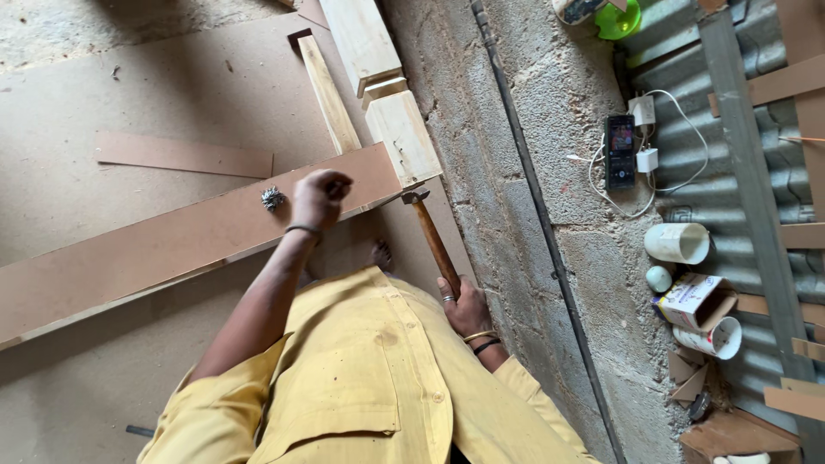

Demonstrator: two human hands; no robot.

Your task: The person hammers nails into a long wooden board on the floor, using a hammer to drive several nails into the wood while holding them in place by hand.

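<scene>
Both hands are working at the middle of the frame: the left hand [320,196] is curled closed with its fingertips pinched together over the brown board strip [172,245], as though steadying something small, though whatever is between the fingers is too small to make out. The right hand [466,308], lower and to the right, is gripping the wooden handle of a hammer [430,236] near its far end, a hold that is giving reach and leverage; the metal head is lying just beside the right end of the strip, where a pale wooden block [402,137] is meeting it. That long strip is running diagonally from the lower left of the frame up towards the centre, resting on a large brown sheet [129,77] that is serving as the worktop. A small cluster of nails [273,198] is sitting on the strip just left of the left hand, within easy reach. More pale timber lengths [361,39] are lying in the upper centre, lined up against a rough block wall [533,172]. On the right side of the frame a phone [620,150] is charging on its cable, clear of the work, with a white cup [677,242] and a small box [692,301] below it.
</scene>
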